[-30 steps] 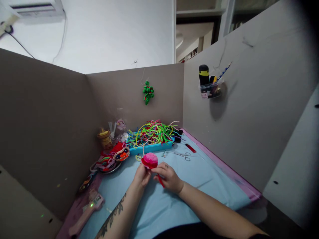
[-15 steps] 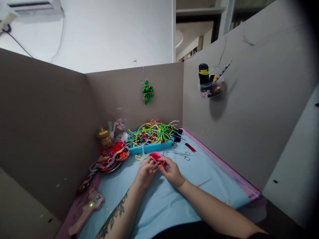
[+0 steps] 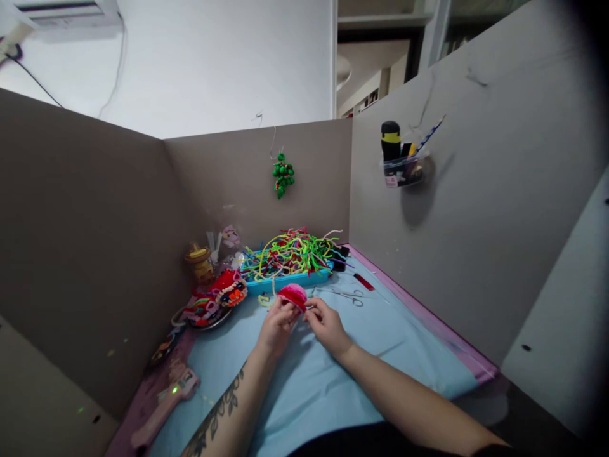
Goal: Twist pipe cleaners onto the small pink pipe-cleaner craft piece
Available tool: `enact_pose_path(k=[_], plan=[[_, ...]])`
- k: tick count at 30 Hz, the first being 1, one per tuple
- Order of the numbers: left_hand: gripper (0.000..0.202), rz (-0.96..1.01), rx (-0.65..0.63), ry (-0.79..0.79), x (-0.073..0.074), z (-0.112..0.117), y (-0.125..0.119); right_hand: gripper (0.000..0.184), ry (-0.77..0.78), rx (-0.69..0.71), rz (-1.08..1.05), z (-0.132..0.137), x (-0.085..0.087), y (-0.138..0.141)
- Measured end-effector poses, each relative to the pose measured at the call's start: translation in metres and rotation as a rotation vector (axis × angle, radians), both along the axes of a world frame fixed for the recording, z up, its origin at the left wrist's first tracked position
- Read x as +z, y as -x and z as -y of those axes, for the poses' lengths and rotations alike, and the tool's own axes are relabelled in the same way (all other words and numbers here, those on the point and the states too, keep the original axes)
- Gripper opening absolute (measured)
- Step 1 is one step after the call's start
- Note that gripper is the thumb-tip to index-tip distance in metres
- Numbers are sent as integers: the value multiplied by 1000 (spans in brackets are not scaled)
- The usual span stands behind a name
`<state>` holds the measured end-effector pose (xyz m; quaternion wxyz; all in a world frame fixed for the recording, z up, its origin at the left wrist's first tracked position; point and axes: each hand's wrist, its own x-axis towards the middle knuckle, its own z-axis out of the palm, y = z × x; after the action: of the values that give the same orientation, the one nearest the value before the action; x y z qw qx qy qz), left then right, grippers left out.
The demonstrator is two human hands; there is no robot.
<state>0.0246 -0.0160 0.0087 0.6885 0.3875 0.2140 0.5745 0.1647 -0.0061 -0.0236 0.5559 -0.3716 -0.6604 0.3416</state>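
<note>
My left hand (image 3: 276, 327) and my right hand (image 3: 326, 325) meet above the light blue mat (image 3: 333, 381), both pinching a fuzzy pink and red pipe-cleaner piece (image 3: 293, 296). The left fingers grip its lower left side. The right fingertips are closed on its right edge. The piece hangs just in front of a blue tray (image 3: 285, 279) heaped with pipe cleaners (image 3: 290, 252) in many colours.
Scissors (image 3: 349, 295) and a small red item (image 3: 364, 282) lie on the mat right of the hands. A plate of colourful craft pieces (image 3: 216, 301), a small jar (image 3: 200, 263) and a pink glue gun (image 3: 164, 406) sit at the left. Grey cardboard walls (image 3: 95, 254) enclose the desk; a green ornament (image 3: 282, 175) hangs at the back.
Both hands moved away from me toward the tray with the pink piece. The red strand that hung below the right hand a second ago no longer shows.
</note>
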Motion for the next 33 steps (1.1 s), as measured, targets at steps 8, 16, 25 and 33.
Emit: enact_pose_path(k=[8,16,25,33], plan=[[49,-10,43,6,-1,0,-1,8,174,-21,-9,-5,2,1],[49,-41,176,30,-7,-5,-3,17,54,-57,80,-5,-1,5],[24,109,234,176,-3,-16,12,24,87,-15,-13,-8,-1,-2],[13,195,240,363,1,-19,17,26,46,-9,-45,-10,-2,4]])
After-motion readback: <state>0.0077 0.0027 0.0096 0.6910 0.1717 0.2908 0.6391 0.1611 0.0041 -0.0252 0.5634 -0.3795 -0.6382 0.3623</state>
